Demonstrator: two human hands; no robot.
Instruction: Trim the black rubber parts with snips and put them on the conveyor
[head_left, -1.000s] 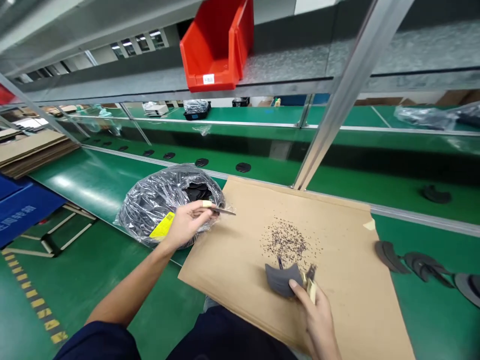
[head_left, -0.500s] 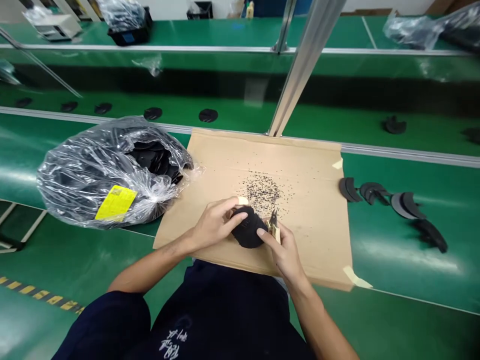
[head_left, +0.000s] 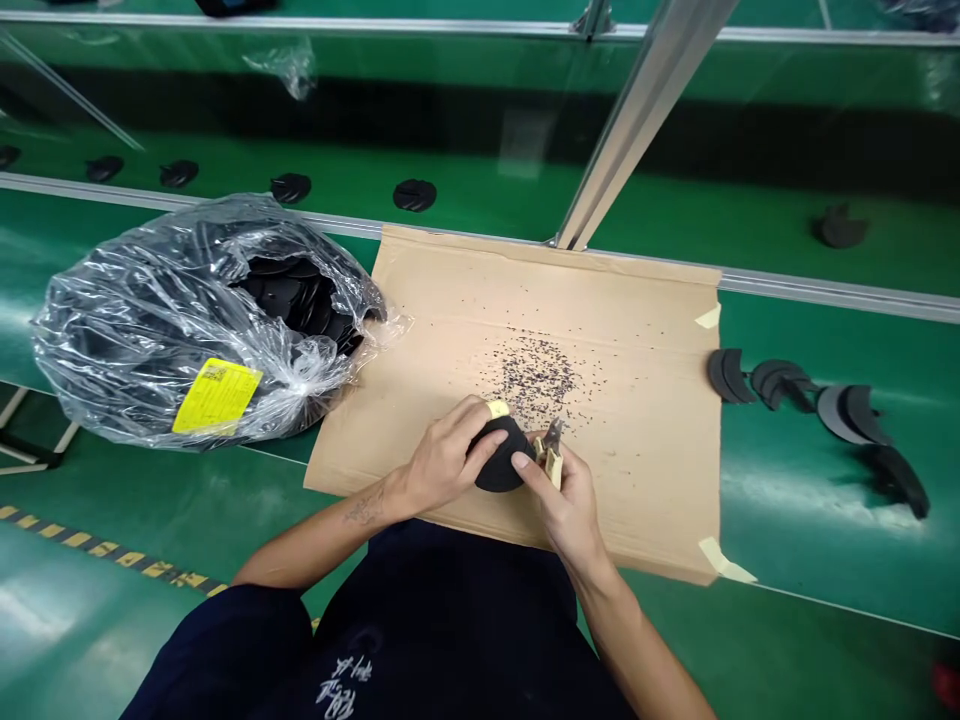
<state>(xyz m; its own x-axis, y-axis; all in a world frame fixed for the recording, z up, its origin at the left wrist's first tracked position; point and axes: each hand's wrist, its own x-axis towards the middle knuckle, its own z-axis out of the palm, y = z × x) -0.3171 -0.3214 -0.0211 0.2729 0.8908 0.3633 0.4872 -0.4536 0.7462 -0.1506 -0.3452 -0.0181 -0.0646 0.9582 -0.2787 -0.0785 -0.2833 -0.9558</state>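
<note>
My left hand (head_left: 454, 452) is closed on a thin, rounded black piece (head_left: 501, 458), its thumb lying across the face. Yellowish tape wraps one of its fingertips. At the piece's right edge, the thumb of my right hand (head_left: 564, 495) presses on it too. That same hand grips a pair of nippers (head_left: 552, 452) with cream-coloured handles, the jaws pointing up and away from me. Whether the jaws are parted is too small to tell. Small black scraps (head_left: 536, 375) are scattered over the cardboard sheet (head_left: 645, 480) just beyond both hands.
A clear plastic bag (head_left: 135, 320) with a yellow label holds many black pieces on the left. Curved black and grey pieces (head_left: 780, 385) lie on the green bench at right. A metal post (head_left: 645, 120) rises behind the cardboard. Black discs (head_left: 415, 195) rest beyond the rail.
The camera view has tipped downward, so the far shelf has mostly left the picture. The black piece has turned in my hands, and both hands stay close together over the cardboard.
</note>
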